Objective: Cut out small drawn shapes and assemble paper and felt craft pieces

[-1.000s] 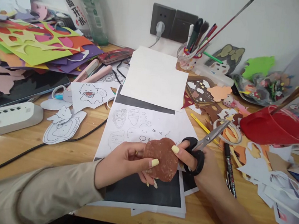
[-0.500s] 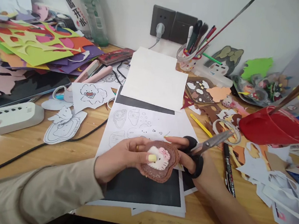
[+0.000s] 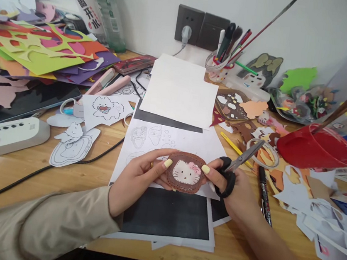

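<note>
A brown felt patch (image 3: 185, 172) with a white cat face and pink bow is held face up between both hands, above printed sheets (image 3: 172, 140). My left hand (image 3: 138, 180) pinches its left edge with thumb and fingers. My right hand (image 3: 235, 191) touches the patch's right edge with the thumb while its fingers hold black-handled scissors (image 3: 234, 168), blades closed and pointing up to the right.
A red cup (image 3: 317, 146) with brushes stands at right, with paper scraps (image 3: 318, 205) and a black marker (image 3: 264, 194) nearby. Coloured cut sheets (image 3: 41, 52) pile at back left, a white power strip (image 3: 6, 134) and black cable (image 3: 46, 170) lie left. A pen jar (image 3: 220, 66) stands by the wall.
The patch was turned over from its plain brown back to show the cat face, and now lies flatter between both hands. The scissors stayed in the right hand.
</note>
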### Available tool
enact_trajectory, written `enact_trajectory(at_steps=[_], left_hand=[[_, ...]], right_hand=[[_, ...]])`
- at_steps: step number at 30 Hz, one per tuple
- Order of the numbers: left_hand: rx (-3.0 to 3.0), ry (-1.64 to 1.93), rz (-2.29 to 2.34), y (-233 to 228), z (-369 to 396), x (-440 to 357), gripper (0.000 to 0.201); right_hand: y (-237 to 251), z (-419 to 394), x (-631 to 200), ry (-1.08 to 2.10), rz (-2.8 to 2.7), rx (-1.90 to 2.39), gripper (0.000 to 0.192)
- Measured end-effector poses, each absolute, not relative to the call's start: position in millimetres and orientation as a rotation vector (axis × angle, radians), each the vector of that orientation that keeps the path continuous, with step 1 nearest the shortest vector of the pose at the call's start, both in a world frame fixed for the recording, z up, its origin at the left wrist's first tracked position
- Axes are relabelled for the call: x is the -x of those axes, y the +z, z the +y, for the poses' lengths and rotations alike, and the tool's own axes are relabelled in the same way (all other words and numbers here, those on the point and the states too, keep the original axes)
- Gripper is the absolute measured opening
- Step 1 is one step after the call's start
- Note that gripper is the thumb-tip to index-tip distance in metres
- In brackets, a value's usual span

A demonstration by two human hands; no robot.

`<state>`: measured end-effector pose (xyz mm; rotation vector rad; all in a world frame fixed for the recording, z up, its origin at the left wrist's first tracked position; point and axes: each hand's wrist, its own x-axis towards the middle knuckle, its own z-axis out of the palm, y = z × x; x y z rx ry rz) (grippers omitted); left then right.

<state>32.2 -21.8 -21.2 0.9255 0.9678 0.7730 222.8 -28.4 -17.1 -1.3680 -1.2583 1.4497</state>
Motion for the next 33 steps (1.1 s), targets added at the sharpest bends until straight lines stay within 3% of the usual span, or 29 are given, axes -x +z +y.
enact_trajectory(at_steps=[11,24,27,33], left_hand=[[-0.991,0.830,0.940,-23,-25,-34,0.044],[-0.921,0.869,0.888,-23,-27,-35,0.032],[-0.873,0.793,0.831,-25,-26,-37,0.021],[-0.923,0.761,0.896,-26,-24,-32,0.012]], right_hand=[[-26,-30,-222,1.316,-1.236,1.365,0.012],[-27,-31,-220,1.282,-1.239,1.323,0.009],[-26,-33,-219,1.227,-1.222,1.394,0.010],[-16,-32,-222,1.514,-1.322,1.372,0.013]])
